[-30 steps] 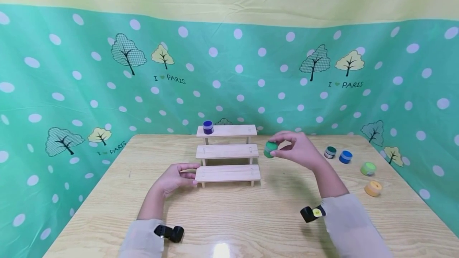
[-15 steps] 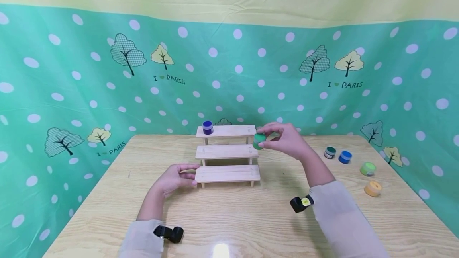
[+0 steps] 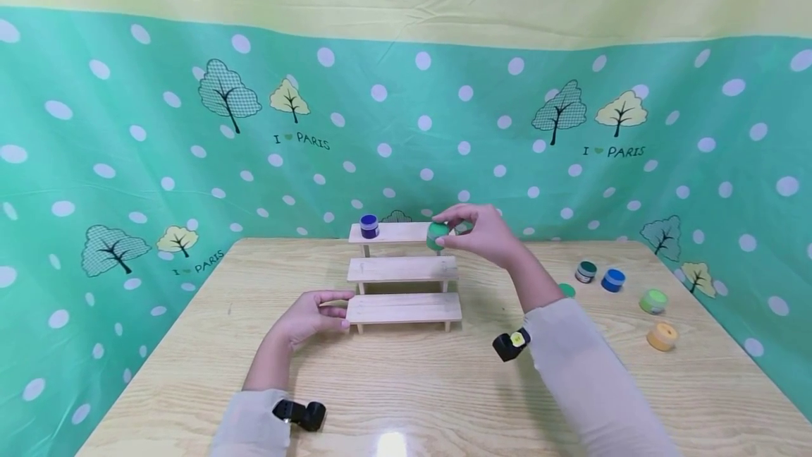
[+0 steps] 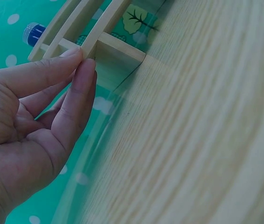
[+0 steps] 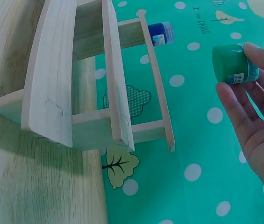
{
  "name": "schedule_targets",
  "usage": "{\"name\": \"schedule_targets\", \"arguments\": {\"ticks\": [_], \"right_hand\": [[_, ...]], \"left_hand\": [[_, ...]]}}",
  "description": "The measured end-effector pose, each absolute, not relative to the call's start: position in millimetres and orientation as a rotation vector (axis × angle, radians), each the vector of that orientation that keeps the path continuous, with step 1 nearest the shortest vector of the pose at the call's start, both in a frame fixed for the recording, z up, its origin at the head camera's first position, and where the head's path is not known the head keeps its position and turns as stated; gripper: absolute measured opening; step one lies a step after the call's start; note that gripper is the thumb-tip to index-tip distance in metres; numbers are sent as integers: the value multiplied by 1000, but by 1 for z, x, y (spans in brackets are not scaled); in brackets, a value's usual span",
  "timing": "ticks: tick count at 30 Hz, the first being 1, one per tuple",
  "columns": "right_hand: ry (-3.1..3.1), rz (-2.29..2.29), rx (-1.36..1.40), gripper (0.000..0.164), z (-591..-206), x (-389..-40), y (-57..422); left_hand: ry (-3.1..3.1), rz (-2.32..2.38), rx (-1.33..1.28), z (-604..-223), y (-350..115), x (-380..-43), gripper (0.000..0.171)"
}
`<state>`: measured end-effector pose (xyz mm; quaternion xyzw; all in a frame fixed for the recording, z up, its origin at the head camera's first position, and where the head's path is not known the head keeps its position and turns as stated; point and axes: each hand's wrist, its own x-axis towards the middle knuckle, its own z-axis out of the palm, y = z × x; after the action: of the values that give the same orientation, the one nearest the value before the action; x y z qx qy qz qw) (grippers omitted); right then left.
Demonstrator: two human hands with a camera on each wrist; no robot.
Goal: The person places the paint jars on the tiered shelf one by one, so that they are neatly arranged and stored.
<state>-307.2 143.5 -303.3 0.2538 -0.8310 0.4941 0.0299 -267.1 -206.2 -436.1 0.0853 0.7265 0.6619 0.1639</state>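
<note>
A wooden three-step stand (image 3: 403,309) stands on the table, with a dark blue paint jar (image 3: 369,226) upright on the left of its top step. My left hand (image 3: 314,317) pinches the left end of the bottom step; in the left wrist view thumb and forefinger meet at the wood's corner. Between thumb and fingers, my right hand (image 3: 478,233) holds a green paint jar (image 5: 234,64). In the head view that jar overlaps the right end of the top step. The right wrist view shows it in the air, apart from the stand.
To the right, on the wooden table (image 3: 406,386), sit a dark green jar (image 3: 586,271), a blue jar (image 3: 612,280), a light green jar (image 3: 653,300) and an orange jar (image 3: 662,336). Another green jar (image 3: 567,290) is partly hidden by the right forearm. A polka-dot cloth (image 3: 304,182) hangs behind.
My right hand has carried the green paint jar left and up, from beside the stand to its top step's right end. Another green jar has come into sight behind the forearm. The left hand stays put.
</note>
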Motion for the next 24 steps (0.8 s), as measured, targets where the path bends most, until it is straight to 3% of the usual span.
{"name": "schedule_targets", "arguments": {"ticks": [24], "right_hand": [[-2615, 1478, 650, 40, -309, -342, 101]], "left_hand": [[2088, 1882, 208, -434, -205, -266, 62]]}}
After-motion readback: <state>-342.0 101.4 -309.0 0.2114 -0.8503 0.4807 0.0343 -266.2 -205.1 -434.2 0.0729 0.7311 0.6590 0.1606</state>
